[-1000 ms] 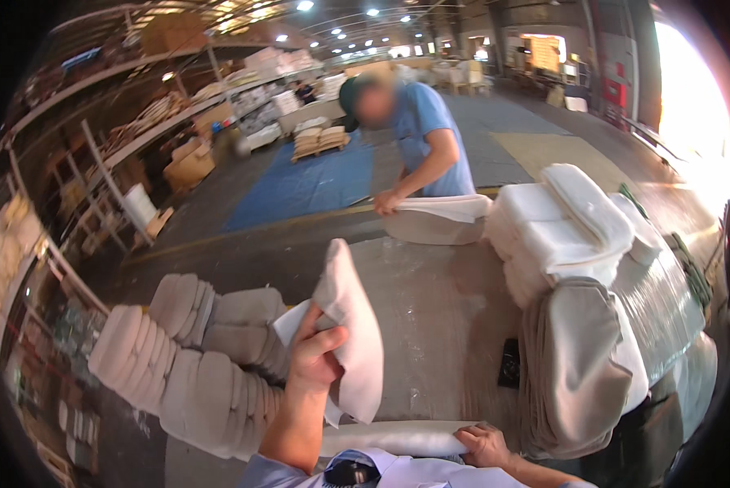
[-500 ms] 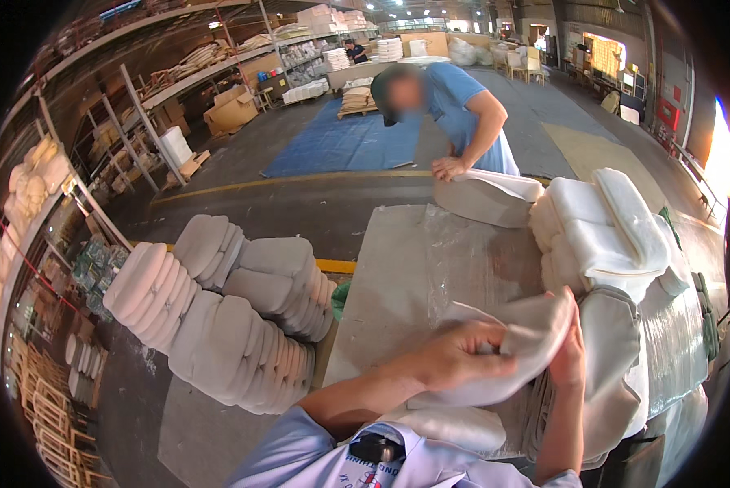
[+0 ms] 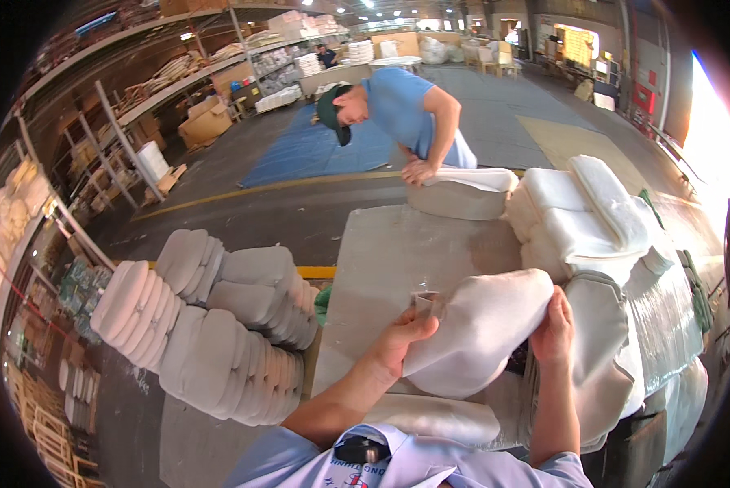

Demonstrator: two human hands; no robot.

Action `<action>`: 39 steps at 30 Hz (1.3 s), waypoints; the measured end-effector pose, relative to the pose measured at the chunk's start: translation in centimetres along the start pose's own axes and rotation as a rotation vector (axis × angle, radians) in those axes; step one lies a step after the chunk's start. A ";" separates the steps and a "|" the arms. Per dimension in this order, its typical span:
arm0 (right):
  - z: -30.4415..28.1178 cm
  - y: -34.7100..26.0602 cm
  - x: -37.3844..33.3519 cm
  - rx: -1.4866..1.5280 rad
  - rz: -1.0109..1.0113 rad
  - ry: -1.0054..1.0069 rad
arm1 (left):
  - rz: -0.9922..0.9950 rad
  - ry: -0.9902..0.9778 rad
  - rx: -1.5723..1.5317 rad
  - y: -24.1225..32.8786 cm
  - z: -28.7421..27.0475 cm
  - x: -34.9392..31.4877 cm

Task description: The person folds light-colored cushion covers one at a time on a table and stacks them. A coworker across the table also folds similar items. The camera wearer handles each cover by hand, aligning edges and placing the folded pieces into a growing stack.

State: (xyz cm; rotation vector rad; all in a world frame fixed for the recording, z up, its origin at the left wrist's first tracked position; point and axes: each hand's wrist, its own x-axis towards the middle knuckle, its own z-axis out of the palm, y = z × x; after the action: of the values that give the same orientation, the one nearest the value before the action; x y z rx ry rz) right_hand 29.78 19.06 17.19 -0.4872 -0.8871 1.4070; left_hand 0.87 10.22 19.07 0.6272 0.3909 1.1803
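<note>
A light grey cushion cover, bulging in the middle, is stretched between my hands above the near part of the table. My left hand pinches its left edge, thumb on top. My right hand is closed round its right end, with some fingers hidden behind the fabric. Whether padding is inside the cover I cannot tell. Below it, close to my body, lies another pale cushion piece. Grey covers are stacked just right of my right hand.
Across the table a co-worker leans over a grey piece with white padding. White padding is piled at the right, beside a plastic-wrapped stack. Several stacks of grey cushions stand left of the table. Shelving runs behind.
My left hand has moved left and down, away from my right hand. The cover, folded and crumpled before, is now spread wider between them. The view has shifted slightly.
</note>
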 end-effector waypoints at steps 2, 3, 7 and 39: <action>0.2 0.1 -0.9 0.006 0.073 -0.021 | 0.027 0.001 0.034 -0.3 0.1 0.1; -0.9 0.4 -1.2 -0.044 0.076 -0.069 | 0.028 -0.009 0.039 -0.7 0.3 0.6; -2.6 2.0 -1.8 -0.084 0.104 0.025 | -0.012 0.039 0.042 -1.6 0.2 1.1; -2.3 2.5 -3.6 0.020 0.219 -0.080 | -0.031 0.025 0.029 -2.5 3.1 -0.4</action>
State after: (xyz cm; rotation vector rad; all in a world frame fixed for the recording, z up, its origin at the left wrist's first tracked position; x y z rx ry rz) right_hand 30.26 16.36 13.02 -0.5285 -0.9034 1.6427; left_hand 4.37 8.47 19.87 0.6303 0.4378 1.1556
